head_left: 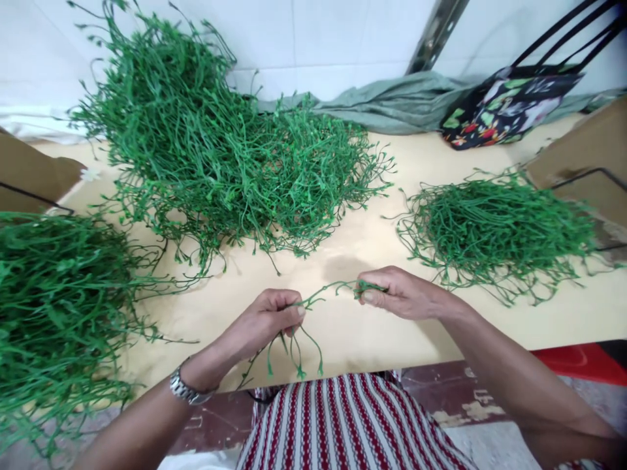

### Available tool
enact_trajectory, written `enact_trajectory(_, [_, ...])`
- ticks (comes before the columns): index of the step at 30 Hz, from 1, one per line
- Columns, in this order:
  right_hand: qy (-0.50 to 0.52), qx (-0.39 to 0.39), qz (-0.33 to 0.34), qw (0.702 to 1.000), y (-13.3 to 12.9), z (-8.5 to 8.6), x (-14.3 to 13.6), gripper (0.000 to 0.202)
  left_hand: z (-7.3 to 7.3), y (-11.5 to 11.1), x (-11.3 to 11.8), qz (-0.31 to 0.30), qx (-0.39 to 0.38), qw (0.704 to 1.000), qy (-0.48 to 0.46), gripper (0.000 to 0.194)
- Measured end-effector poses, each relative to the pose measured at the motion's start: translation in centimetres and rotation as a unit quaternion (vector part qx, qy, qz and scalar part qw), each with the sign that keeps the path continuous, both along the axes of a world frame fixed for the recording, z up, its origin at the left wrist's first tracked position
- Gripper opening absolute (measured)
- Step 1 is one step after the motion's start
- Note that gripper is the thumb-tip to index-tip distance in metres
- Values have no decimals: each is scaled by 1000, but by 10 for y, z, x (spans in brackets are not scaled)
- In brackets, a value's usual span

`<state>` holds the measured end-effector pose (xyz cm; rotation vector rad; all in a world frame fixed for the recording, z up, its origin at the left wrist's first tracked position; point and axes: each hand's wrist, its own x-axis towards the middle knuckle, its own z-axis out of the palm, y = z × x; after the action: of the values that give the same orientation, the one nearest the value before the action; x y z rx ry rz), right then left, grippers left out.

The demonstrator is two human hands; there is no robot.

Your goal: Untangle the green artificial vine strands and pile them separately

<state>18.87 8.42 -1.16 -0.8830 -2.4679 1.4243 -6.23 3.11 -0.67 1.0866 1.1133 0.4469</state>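
Note:
My left hand [277,315], with a metal watch at the wrist, is closed on several thin green plastic-looking stems [300,352]. Some of them dangle below the fingers with small forked tips, and others stick out to the right. To the right of it, my right hand [399,292] pinches a small bunch of similar green stems [365,287]. One stem from that bunch reaches leftward toward the left hand; whether the two bunches are joined I cannot tell. Both hands are just above the tabletop, near its front edge.
A tall heap of green stems [210,143] fills the back left of the table [353,241]. Smaller piles lie at the left [59,307] and right [499,228]. Cardboard [582,153] stands at the right; a floral bag [509,108] sits behind, by a grey-green cloth [392,101].

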Motion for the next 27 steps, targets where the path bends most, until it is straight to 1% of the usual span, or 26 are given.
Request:
enact_trajectory(4, [52, -112, -47, 991, -3, -3, 2, 46, -2, 0, -1, 25, -9, 1000, -10, 32])
enact_trajectory(6, [68, -136, -64, 986, -3, -5, 4, 47, -4, -1, -3, 42, -21, 999, -10, 34])
enact_trajectory(8, [72, -130, -80, 986, -2, -5, 7, 46, -6, -1, -4, 56, -30, 998, -10, 36])
enact_trajectory(10, [72, -106, -98, 987, 0, -4, 12, 44, -6, -1, -4, 72, -30, 997, -5, 37])
enact_trajectory(14, [96, -60, -113, 987, 2, 0, 21, 39, -2, -2, 1, 108, -26, 994, 3, 37])
enact_trajectory(18, [123, -76, -137, 980, 0, 0, 28, 38, -1, -2, 6, 117, -27, 993, 1, 38])
enact_trajectory(22, [133, -101, -148, 975, -1, -5, 29, 38, -6, -2, 6, 111, -20, 994, 7, 37])
enact_trajectory(23, [122, -87, -152, 977, -1, -6, 28, 38, -8, -1, 5, 106, -19, 994, 9, 36])
enact_trajectory(24, [102, -56, -158, 981, -1, -8, 28, 37, -9, -1, 5, 100, -18, 995, 12, 36])
enact_trajectory(26, [35, 50, -169, 984, 0, -11, 25, 38, -12, 0, 4, 92, -16, 995, 17, 35])
enact_trajectory(27, [-3, 108, -169, 980, 0, -12, 24, 41, -13, -1, 4, 92, -14, 996, 15, 35])
